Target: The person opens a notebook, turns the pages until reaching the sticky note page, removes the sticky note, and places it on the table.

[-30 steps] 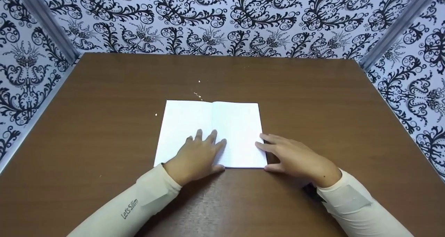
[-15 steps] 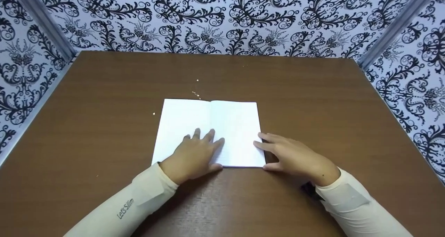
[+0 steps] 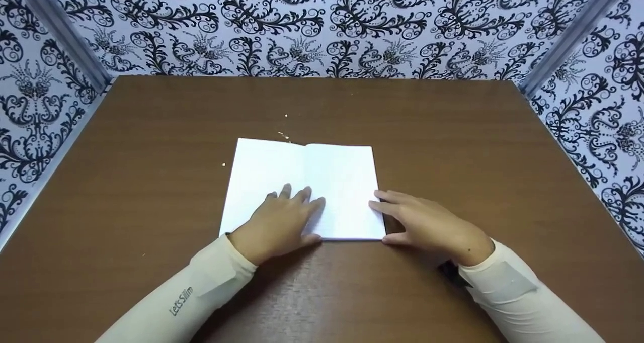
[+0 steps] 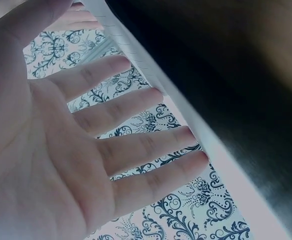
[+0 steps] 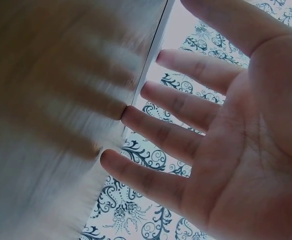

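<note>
An open notebook [image 3: 347, 182] with white pages lies spread on the brown table, its centre fold running away from me. My left hand [image 3: 282, 222] rests on the left page near the fold, fingers spread and fingertips on the paper; its thumb is at the near edge. My right hand [image 3: 427, 227] is at the right edge of the notebook, two fingertips on the page's border and the thumb by the near right corner. In the left wrist view the left fingers [image 4: 151, 150] reach straight to the paper. The right wrist view shows the right fingers [image 5: 161, 135] extended, tips along the notebook's edge.
The brown table [image 3: 453, 132] reaches back to a wall [image 3: 302, 31] with black floral patterns, with similar walls on both sides. A few small white crumbs [image 3: 285, 135] lie behind the notebook, and another speck sits left of it.
The far left corner of the notebook's left page now stands slightly higher in view. Both hands keep nearly the same places and poses.
</note>
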{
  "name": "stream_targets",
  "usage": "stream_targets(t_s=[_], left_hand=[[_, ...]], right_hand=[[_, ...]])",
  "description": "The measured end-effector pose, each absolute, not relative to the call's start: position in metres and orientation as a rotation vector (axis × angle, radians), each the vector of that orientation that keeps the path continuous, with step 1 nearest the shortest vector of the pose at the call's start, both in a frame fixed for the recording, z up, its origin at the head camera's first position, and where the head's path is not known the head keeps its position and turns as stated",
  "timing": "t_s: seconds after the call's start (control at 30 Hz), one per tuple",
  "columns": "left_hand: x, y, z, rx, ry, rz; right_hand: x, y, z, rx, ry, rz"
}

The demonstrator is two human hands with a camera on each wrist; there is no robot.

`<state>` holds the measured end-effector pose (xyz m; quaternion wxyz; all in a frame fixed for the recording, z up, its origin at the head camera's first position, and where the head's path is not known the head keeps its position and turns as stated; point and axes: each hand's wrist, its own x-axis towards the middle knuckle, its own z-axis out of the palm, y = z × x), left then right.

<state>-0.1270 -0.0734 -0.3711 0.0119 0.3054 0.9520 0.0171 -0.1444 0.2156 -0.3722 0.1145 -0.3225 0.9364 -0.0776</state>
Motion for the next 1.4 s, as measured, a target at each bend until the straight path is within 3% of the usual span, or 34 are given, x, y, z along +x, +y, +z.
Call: stream_targets(t_s=[0.63, 1.4], left_hand=[[-0.128, -0.075, -0.370, 1.008, 2.976, 0.090], [-0.119, -0.074, -0.357, 1.318, 3.094, 0.106]], right_hand=[[-0.145, 0.215, -0.371, -0.958, 2.739, -0.228], [-0.145, 0.219, -0.372, -0.988, 2.793, -0.173]])
